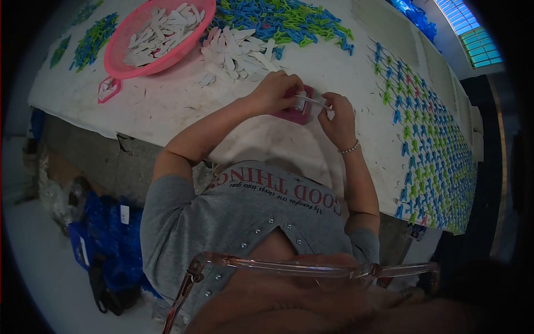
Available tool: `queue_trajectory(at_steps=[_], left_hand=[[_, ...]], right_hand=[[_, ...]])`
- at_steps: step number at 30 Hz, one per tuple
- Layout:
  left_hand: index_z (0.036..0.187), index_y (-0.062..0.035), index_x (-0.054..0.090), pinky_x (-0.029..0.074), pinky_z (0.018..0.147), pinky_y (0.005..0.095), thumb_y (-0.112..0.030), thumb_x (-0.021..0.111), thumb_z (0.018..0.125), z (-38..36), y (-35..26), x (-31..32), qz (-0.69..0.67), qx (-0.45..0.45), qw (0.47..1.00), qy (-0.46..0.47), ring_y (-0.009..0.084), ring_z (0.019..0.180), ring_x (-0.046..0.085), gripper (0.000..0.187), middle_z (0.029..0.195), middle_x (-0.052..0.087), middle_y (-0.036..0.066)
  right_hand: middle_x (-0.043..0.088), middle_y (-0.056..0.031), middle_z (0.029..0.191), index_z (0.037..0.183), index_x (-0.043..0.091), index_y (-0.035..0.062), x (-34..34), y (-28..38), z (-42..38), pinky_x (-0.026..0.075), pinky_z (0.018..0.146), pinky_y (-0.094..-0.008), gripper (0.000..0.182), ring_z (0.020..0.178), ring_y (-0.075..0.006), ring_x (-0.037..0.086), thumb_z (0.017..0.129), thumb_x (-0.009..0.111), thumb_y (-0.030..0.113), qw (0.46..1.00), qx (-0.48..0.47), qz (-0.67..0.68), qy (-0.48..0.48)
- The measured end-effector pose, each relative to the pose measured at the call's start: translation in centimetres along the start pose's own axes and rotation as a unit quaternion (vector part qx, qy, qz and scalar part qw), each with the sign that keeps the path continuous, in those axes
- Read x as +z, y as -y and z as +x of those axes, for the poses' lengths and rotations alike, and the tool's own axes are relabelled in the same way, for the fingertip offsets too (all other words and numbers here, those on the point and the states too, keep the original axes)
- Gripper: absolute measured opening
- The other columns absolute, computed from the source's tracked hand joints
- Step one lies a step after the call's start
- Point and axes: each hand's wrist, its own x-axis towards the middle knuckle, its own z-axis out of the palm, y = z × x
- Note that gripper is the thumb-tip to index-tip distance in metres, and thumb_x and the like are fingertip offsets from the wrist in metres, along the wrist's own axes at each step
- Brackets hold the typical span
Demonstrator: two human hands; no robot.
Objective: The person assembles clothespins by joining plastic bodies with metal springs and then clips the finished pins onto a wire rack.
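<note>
My left hand (pixel 275 92) rests on a pink block (pixel 295 114) on the white table (pixel 167 106) and holds a small white plastic piece (pixel 303 100) against it. My right hand (pixel 339 119), with a bead bracelet on the wrist, pinches the thin end of that white piece just to the right of the block. The fingers of both hands nearly meet over the block. A loose pile of white plastic pieces (pixel 239 53) lies just beyond my left hand.
A pink basket (pixel 119 61) of white pieces stands at the far left. Blue and green clips (pixel 283 22) are heaped at the back; rows of them (pixel 428 139) cover the right side. A second small pink block (pixel 108 89) lies near the basket. Blue bags (pixel 111 234) sit on the floor.
</note>
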Motion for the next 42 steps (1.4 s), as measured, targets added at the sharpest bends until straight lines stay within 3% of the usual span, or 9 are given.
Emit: queue_trajectory(at_steps=[8,11,14,19,25,31,36,38,42], left_hand=[[0.091,-0.0084,0.058,0.046,0.075,0.0356,-0.013,0.067,0.073,1.9,-0.7,2.0,-0.027,0.027,0.999,0.034,0.0248,0.080,0.057,0.021,0.087,0.063,0.006],[0.093,-0.0087,0.056,0.047,0.073,0.0333,-0.011,0.068,0.074,1.5,-0.5,1.0,-0.084,-0.022,0.996,-0.003,0.0205,0.082,0.059,0.022,0.084,0.064,0.004],[0.098,-0.0071,0.054,0.046,0.076,0.0268,-0.006,0.068,0.076,-0.1,-0.7,-0.5,-0.230,-0.162,0.959,-0.043,0.0138,0.085,0.058,0.027,0.087,0.062,0.004],[0.104,-0.0056,0.052,0.044,0.074,0.0228,0.000,0.067,0.077,-2.0,0.6,-0.3,-0.304,-0.183,0.920,-0.165,0.0079,0.082,0.053,0.032,0.087,0.056,0.000],[0.104,-0.0060,0.051,0.039,0.072,0.0200,0.005,0.064,0.076,-2.1,1.2,-1.0,-0.337,-0.193,0.910,-0.143,0.0060,0.076,0.045,0.032,0.083,0.050,-0.003],[0.105,-0.0061,0.050,0.039,0.072,0.0195,0.007,0.063,0.077,-2.3,0.8,-1.4,-0.364,-0.195,0.902,-0.128,0.0062,0.077,0.046,0.033,0.084,0.050,-0.002],[0.106,-0.0061,0.050,0.040,0.072,0.0202,0.006,0.061,0.078,-2.3,0.2,-1.5,-0.447,-0.228,0.858,-0.106,0.0066,0.077,0.049,0.033,0.084,0.051,-0.002],[0.107,-0.0061,0.050,0.040,0.072,0.0206,0.006,0.061,0.079,-2.4,-0.2,-1.6,-0.459,-0.239,0.848,-0.108,0.0067,0.078,0.050,0.033,0.084,0.051,-0.002],[0.111,-0.0065,0.049,0.041,0.071,0.0220,0.004,0.062,0.079,-2.6,-0.5,-1.9,-0.481,-0.227,0.844,-0.076,0.0069,0.079,0.051,0.036,0.083,0.053,-0.003]], right_hand=[[0.058,-0.0081,0.088,0.103,0.055,0.0050,-4.1,1.6,2.0,0.045,0.074,-0.0364,0.037,0.082,-0.0250,0.055,0.068,0.064,0.000,0.999,-0.049,-0.012,0.006],[0.059,-0.0094,0.093,0.106,0.056,0.0037,-4.5,1.7,3.8,0.047,0.076,-0.0322,0.034,0.079,-0.0221,0.056,0.073,0.063,0.001,0.992,0.040,0.122,-0.011],[0.060,-0.0116,0.099,0.109,0.056,0.0039,-1.6,-3.7,6.0,0.048,0.078,-0.0313,0.033,0.082,-0.0226,0.057,0.077,0.062,0.006,0.988,0.105,0.102,0.044],[0.058,-0.0202,0.108,0.118,0.054,0.0093,6.5,-10.3,10.7,0.047,0.086,-0.0463,0.037,0.101,-0.0386,0.056,0.083,0.057,0.018,0.989,0.101,-0.060,0.094],[0.056,-0.0197,0.114,0.124,0.052,0.0133,9.0,-9.6,15.4,0.049,0.086,-0.0449,0.038,0.106,-0.0349,0.057,0.086,0.053,0.016,0.952,0.205,-0.171,0.152],[0.059,-0.0170,0.107,0.100,0.061,0.0082,8.8,-9.8,13.6,0.049,0.083,-0.0436,0.019,0.097,-0.0319,0.061,0.084,0.056,0.017,0.972,0.190,-0.129,0.059],[0.064,-0.0105,0.081,0.089,0.059,0.0070,3.8,-6.3,9.7,0.050,0.066,-0.0354,0.025,0.074,-0.0231,0.064,0.083,0.067,0.030,0.988,0.142,0.054,-0.017],[0.061,-0.0064,0.071,0.088,0.056,0.0066,1.3,-3.5,7.7,0.048,0.061,-0.0264,0.026,0.066,-0.0124,0.060,0.084,0.069,0.028,0.982,0.159,0.101,-0.035],[0.060,-0.0026,0.071,0.091,0.051,0.0060,-0.8,0.5,4.0,0.045,0.059,-0.0226,0.022,0.064,-0.0082,0.056,0.084,0.070,0.015,0.953,0.158,0.249,-0.076]])
